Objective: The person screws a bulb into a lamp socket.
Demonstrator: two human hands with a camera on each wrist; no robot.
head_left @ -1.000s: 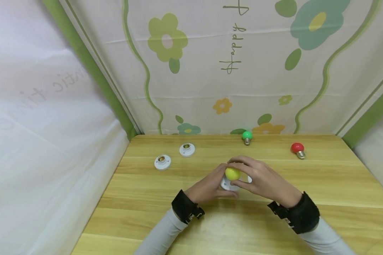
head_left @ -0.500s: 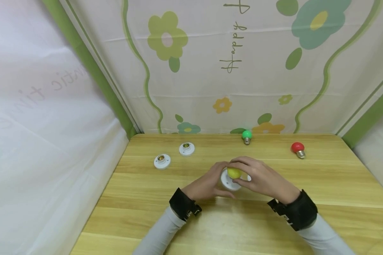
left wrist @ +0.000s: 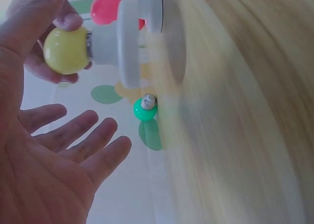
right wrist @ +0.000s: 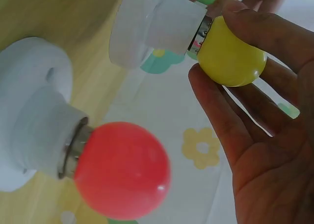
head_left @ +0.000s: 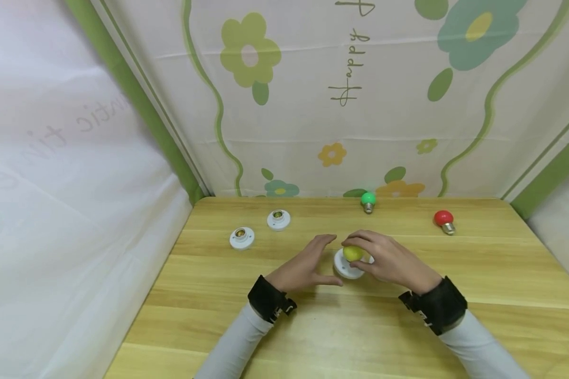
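My right hand [head_left: 389, 260] pinches a yellow bulb [right wrist: 233, 52] between thumb and fingers. The bulb's metal end sits in a white round lamp socket [head_left: 346, 271], with a band of metal still showing at the rim. In the left wrist view this socket's base seems raised slightly off the table. My left hand [head_left: 303, 266] is beside the socket, fingers spread and straight, touching nothing. A red bulb [right wrist: 122, 170] in a second white socket [right wrist: 37, 121] stands close by my right hand; in the head view that hand mostly hides it.
Two white lamp sockets without bulbs, a nearer one [head_left: 242, 239] and a farther one [head_left: 278, 220], stand at the table's back left. A green bulb [head_left: 368, 201] lies by the back edge. Another red bulb [head_left: 444, 221] lies at the back right. Printed cloth hangs behind the wooden table [head_left: 208, 326].
My left hand has let go of the socket and drawn back to the left. The yellow bulb, in my right hand, has come down into the socket; both have shifted slightly right.
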